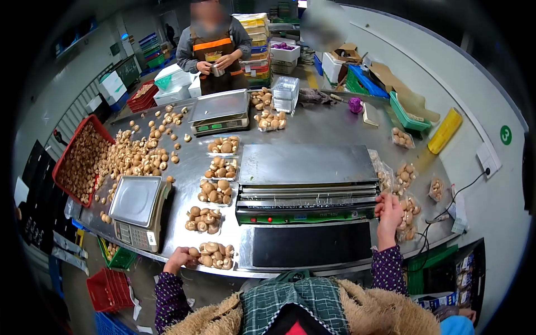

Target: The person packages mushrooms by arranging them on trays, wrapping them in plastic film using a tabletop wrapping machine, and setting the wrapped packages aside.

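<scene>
At the table's near edge my left hand point(180, 259) has its fingers at the left end of a clear tray of brown mushrooms point(215, 255). More mushroom trays point(203, 220) stand in a column behind it. My right hand point(388, 215) is raised at the right end of the wrapping machine point(306, 204), its fingers bent near the machine's corner; what they hold, if anything, is too small to make out. Wrapped mushroom packs point(409, 216) lie just right of that hand. A dark mat point(311, 244) lies in front of the machine.
A scale point(135, 204) stands at left, near loose mushrooms point(139, 154) and a tipped red crate point(62, 164). Across the table point(329, 123), a person point(215, 50) holds a small metal object behind another scale point(219, 106). A yellow roll point(445, 130) leans at right; a cable point(463, 192) hangs there.
</scene>
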Motion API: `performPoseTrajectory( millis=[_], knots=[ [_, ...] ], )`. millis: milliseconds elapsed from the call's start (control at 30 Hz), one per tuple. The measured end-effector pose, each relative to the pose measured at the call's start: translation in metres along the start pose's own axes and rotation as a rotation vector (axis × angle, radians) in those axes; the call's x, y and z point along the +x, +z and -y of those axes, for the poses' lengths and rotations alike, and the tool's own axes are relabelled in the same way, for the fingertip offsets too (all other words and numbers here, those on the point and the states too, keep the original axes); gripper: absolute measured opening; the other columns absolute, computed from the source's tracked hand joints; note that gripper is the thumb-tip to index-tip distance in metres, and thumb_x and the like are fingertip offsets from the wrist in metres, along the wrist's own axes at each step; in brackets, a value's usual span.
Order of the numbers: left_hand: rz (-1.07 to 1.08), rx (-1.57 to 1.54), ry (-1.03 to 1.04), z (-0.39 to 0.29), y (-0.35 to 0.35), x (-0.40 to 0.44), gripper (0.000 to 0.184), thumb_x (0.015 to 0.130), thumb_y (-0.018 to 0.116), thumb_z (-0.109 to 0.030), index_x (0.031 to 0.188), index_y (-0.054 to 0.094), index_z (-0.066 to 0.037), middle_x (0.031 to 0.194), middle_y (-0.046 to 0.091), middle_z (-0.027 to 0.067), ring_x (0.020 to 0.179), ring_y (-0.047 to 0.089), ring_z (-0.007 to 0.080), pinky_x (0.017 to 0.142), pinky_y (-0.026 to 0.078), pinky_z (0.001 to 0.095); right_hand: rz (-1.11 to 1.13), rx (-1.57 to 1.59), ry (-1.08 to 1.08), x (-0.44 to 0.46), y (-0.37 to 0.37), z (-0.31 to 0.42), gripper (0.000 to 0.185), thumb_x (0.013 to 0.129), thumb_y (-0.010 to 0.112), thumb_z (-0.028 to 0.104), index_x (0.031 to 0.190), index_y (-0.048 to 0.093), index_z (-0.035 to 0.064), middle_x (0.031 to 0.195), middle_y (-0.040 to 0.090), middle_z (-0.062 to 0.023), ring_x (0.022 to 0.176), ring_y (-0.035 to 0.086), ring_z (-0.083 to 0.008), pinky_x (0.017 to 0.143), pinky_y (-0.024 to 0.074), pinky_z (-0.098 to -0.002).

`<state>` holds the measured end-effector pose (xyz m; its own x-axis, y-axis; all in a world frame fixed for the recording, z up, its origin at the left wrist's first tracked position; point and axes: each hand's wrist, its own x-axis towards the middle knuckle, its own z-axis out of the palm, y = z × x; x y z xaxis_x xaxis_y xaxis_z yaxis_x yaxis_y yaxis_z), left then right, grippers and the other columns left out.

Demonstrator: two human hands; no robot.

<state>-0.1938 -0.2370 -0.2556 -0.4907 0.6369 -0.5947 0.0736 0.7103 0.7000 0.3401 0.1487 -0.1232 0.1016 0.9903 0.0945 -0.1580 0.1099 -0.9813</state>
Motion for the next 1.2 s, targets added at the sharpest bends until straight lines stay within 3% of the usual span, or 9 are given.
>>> performPoseTrajectory(
  millis=[300, 567, 633, 767, 800, 900, 1033, 1133, 1200],
  knots=[
    [-0.084, -0.213, 0.159, -0.004, 0.006, -0.061, 0.023, 0.076, 0.053, 0.002, 0.092, 0.068, 0.004, 0.062, 0.063, 0.0072, 0.053, 0.06, 0.0144, 0.049, 0.046, 0.0266, 0.463, -0.157, 0.003, -0.053, 0.086, 0.012, 0.013, 0.096, 0.054, 0.012, 0.092, 0.063, 0.0038, 0.077, 0.065, -0.0028, 0.056, 0.05, -0.0029, 0.05, 0.0404, -0.0182],
    [-0.029, -0.175, 0.188, -0.108, 0.003, -0.089, 0.017, 0.081, 0.056, 0.001, 0.093, 0.066, 0.007, 0.063, 0.064, 0.0099, 0.05, 0.061, 0.0156, 0.044, 0.047, 0.0258, 1.031, -0.331, -0.171, -0.081, 0.158, 0.008, 0.014, 0.092, 0.06, 0.013, 0.095, 0.064, 0.0003, 0.076, 0.063, -0.0024, 0.06, 0.054, -0.0064, 0.055, 0.0446, -0.0219],
    [-0.015, -0.195, 0.244, -0.134, 0.009, -0.078, 0.017, 0.081, 0.057, 0.0, 0.093, 0.066, 0.009, 0.064, 0.064, 0.0106, 0.052, 0.061, 0.0157, 0.045, 0.048, 0.0261, 1.117, -0.372, -0.293, -0.079, 0.165, 0.022, 0.017, 0.088, 0.064, 0.017, 0.093, 0.063, 0.0003, 0.074, 0.061, -0.0093, 0.062, 0.057, -0.017, 0.057, 0.0457, -0.03],
    [0.016, -0.191, 0.338, -0.211, 0.031, -0.054, 0.02, 0.078, 0.056, 0.002, 0.094, 0.066, 0.01, 0.064, 0.062, 0.0101, 0.05, 0.057, 0.0162, 0.043, 0.043, 0.0269, 1.067, -0.442, -0.346, -0.062, 0.167, 0.027, 0.023, 0.088, 0.064, 0.021, 0.098, 0.063, 0.0014, 0.084, 0.063, -0.0126, 0.066, 0.06, -0.0204, 0.06, 0.0482, -0.0325],
    [0.02, -0.235, 0.331, -0.229, 0.041, -0.046, 0.022, 0.078, 0.054, 0.003, 0.096, 0.065, 0.01, 0.067, 0.062, 0.0095, 0.052, 0.057, 0.0157, 0.044, 0.044, 0.0269, 1.01, -0.451, -0.469, -0.053, 0.167, 0.016, 0.022, 0.088, 0.066, 0.017, 0.102, 0.062, 0.0007, 0.081, 0.059, -0.007, 0.063, 0.054, -0.0118, 0.058, 0.0456, -0.0265],
    [0.038, -0.195, 0.405, -0.274, 0.07, -0.009, 0.016, 0.085, 0.056, -0.003, 0.093, 0.065, 0.007, 0.062, 0.06, 0.007, 0.052, 0.058, 0.0148, 0.048, 0.047, 0.0275, 0.875, -0.571, -0.429, -0.031, 0.167, 0.014, 0.027, 0.086, 0.066, 0.016, 0.108, 0.06, 0.0002, 0.089, 0.06, -0.0087, 0.063, 0.054, -0.0108, 0.059, 0.0465, -0.0264],
    [0.158, -0.313, 0.442, -0.316, 0.106, 0.044, 0.017, 0.082, 0.058, -0.003, 0.094, 0.064, 0.008, 0.068, 0.063, 0.0096, 0.052, 0.059, 0.0169, 0.049, 0.05, 0.0282, 0.67, -0.677, -0.373, 0.012, 0.171, 0.011, 0.032, 0.086, 0.066, 0.017, 0.113, 0.058, 0.0009, 0.1, 0.061, -0.0117, 0.063, 0.056, -0.0123, 0.06, 0.0482, -0.0272],
    [0.205, -0.312, 0.423, -0.344, 0.143, 0.077, 0.017, 0.083, 0.059, -0.001, 0.096, 0.065, 0.008, 0.075, 0.065, 0.0098, 0.055, 0.06, 0.0148, 0.048, 0.049, 0.026, 0.576, -0.58, -0.452, 0.045, 0.155, -0.003, 0.034, 0.085, 0.066, 0.021, 0.112, 0.059, 0.0018, 0.099, 0.062, -0.0124, 0.065, 0.059, -0.0162, 0.062, 0.0498, -0.0298],
    [0.22, -0.325, 0.419, -0.353, 0.164, 0.083, 0.016, 0.084, 0.06, -0.003, 0.095, 0.065, 0.007, 0.076, 0.065, 0.0104, 0.056, 0.061, 0.0155, 0.049, 0.051, 0.026, 0.511, -0.795, -0.474, 0.065, 0.163, -0.013, 0.036, 0.086, 0.064, 0.03, 0.109, 0.06, 0.0022, 0.098, 0.063, -0.0191, 0.081, 0.063, -0.0335, 0.077, 0.0503, -0.0406]
  ],
)
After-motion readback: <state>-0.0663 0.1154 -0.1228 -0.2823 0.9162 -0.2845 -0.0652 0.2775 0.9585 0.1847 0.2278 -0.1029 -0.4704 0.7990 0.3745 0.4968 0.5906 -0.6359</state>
